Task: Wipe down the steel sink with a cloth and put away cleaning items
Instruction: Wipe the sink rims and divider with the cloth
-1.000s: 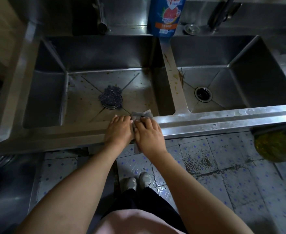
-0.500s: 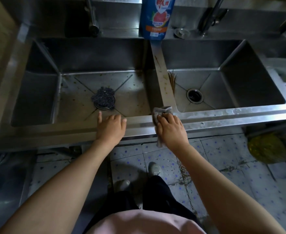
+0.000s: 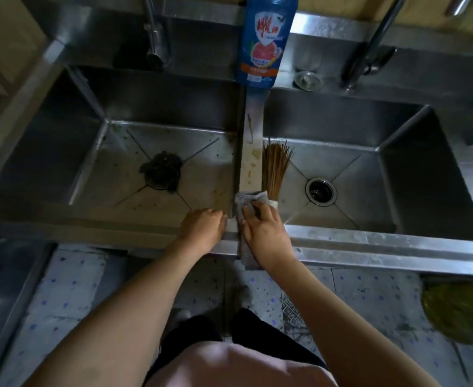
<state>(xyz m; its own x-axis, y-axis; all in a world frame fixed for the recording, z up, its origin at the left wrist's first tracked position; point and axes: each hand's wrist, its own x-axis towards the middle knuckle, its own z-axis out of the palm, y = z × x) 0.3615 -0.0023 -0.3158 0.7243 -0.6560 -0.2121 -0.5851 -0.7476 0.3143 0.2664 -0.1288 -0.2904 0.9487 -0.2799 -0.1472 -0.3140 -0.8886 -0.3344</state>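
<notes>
A two-basin steel sink (image 3: 369,244) fills the view. My right hand (image 3: 266,231) presses a grey cloth (image 3: 246,201) flat on the front rim where the stained divider (image 3: 253,152) between the basins meets it; the cloth's lower end hangs over the front edge. My left hand (image 3: 204,226) rests on the rim just left of the cloth, fingers over the inner edge of the left basin. A dark scouring pad (image 3: 162,170) lies over the left drain. A bamboo whisk brush (image 3: 275,170) leans in the right basin beside the divider.
A blue detergent bottle (image 3: 264,41) stands on the back ledge above the divider. Two taps, one (image 3: 154,32) at the left and one (image 3: 369,51) at the right, rise behind the basins, with a drain plug (image 3: 307,79) between them. The right drain (image 3: 320,191) is uncovered. A yellowish bag (image 3: 461,311) sits under the sink at right.
My right hand slid the cloth rightward along the front rim to the divider. My left hand followed and now rests close beside it. The view moved nearer the sink.
</notes>
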